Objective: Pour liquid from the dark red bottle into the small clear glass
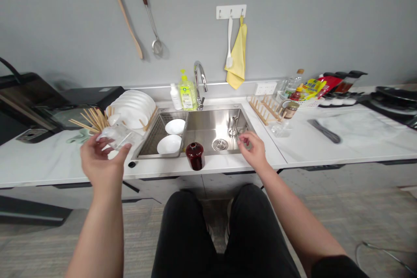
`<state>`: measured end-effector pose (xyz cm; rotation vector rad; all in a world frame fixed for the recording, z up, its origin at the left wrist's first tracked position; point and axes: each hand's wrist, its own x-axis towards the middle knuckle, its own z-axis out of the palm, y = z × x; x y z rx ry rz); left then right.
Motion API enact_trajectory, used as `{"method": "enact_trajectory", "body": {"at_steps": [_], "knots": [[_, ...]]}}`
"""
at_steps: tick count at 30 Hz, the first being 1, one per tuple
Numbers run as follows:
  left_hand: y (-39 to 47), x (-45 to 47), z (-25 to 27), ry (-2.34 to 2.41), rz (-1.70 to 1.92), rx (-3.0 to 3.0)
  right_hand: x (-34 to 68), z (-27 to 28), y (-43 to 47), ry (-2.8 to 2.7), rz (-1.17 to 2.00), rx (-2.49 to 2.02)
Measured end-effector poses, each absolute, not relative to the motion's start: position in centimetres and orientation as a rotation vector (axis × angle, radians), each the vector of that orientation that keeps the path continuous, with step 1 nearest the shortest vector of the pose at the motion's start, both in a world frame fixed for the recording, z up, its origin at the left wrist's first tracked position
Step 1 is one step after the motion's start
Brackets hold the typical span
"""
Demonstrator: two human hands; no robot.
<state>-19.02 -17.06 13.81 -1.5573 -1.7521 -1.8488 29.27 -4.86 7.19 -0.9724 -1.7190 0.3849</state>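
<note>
Gripping clear plastic (pixel 117 134) above white counter (pixel 55 158), left fingers (pixel 124 152); right fingers (pixel 250 136) near sink (pixel 210 120), grip unclear; grey wall (pixel 182 8).

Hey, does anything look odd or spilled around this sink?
No spill shows. The dark red bottle stands upright but near the front edge of the counter, seemingly uncapped, where it might easily get knocked.
</note>
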Motion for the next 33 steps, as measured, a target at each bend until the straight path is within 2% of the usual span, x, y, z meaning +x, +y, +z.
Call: {"method": "enact_trajectory", "body": {"at_steps": [2, 4, 8, 14, 17, 21, 25, 29, 33], "knots": [[-18.9, -14.9, 14.7, -1.758, -2.046, -1.561, 27.2, 9.6, -8.4, -1.860, 0.539, -0.771], [-20.4, -10.3, 15.6, -1.758, -2.100, -1.876, 25.1, 11.4, -11.5, -1.987, 0.792, -0.576], [-21.9, -2.2, 17.1, -1.728, -1.854, -2.441, 22.8, 12.1, -15.2, -1.922, 1.180, -0.501], [-21.2, 2.3, 17.2, -1.559, -1.590, -2.810, 26.1, 10.5, -15.4, -1.703, 1.364, -0.648], [-20.5, 2.5, 18.4, -1.537, -1.335, -2.870, 28.4, 9.5, -15.4, -1.767, 1.356, -0.697], [-19.7, 4.1, 20.6, -1.287, -0.738, -3.107, 29.6, 8.2, -15.8, -1.880, 1.167, -0.775], [-18.9, 6.1, 20.5, -1.263, -0.362, -3.012, 29.5, 7.6, -16.2, -1.888, 1.102, -0.831], [-18.2, 6.8, 19.2, -1.333, -0.182, -2.816, 29.1, 7.6, -16.6, -1.882, 1.051, -0.833], [-18.6, 6.7, 19.3, -1.394, -0.206, -2.729, 28.7, 7.3, -16.9, -1.891, 1.032, -0.880]]}}
